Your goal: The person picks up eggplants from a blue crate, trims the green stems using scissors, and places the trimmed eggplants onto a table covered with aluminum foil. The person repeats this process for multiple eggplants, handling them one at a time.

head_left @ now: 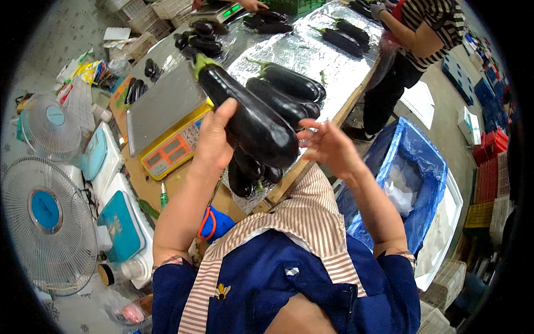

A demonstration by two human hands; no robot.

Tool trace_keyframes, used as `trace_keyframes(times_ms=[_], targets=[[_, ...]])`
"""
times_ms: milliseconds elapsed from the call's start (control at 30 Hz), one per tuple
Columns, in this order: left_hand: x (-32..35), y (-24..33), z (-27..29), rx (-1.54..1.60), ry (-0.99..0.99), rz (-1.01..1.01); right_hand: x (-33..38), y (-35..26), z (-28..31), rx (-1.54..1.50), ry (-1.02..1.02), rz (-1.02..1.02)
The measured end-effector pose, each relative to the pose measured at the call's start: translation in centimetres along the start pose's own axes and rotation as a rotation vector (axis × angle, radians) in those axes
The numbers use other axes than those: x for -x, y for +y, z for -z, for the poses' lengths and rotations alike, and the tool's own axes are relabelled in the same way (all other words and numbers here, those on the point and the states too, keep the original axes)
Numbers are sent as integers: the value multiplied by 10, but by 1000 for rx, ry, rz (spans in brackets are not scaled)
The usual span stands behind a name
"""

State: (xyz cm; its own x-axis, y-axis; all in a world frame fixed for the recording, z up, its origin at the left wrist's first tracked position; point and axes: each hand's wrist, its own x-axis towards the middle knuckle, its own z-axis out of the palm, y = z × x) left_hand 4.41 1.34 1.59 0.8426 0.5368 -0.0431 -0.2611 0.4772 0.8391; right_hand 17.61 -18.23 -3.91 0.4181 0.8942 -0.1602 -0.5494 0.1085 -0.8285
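A large, glossy dark eggplant (250, 114) with a green stem end is held up in front of me. My left hand (218, 133) is closed round its left side, the thumb lying on top. Near the eggplant's rounded lower end, my right hand (329, 146) has its fingers apart; it appears to hold nothing. Beneath and behind lie more eggplants (292, 83) on a foil-covered table (303, 47), with several others (240, 181) at the near edge. Left of the held eggplant stands a yellow scale (167, 111) with a flat metal pan.
A bin lined with blue plastic (417, 145) stands to my right. Two fans (44, 211) and white-and-teal scales (118, 222) are at left. A co-worker in a striped shirt (431, 28) stands at the far right of the table; another person's hand (253, 5) shows at the far edge.
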Motion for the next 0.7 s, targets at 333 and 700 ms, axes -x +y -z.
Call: trace_keyframes(times_ms=[333, 700], targets=[[10, -14, 17, 96, 79, 164, -9, 40, -38, -701, -509, -375], [23, -5, 34, -239, -132, 77, 2, 37, -47, 118, -141, 60]])
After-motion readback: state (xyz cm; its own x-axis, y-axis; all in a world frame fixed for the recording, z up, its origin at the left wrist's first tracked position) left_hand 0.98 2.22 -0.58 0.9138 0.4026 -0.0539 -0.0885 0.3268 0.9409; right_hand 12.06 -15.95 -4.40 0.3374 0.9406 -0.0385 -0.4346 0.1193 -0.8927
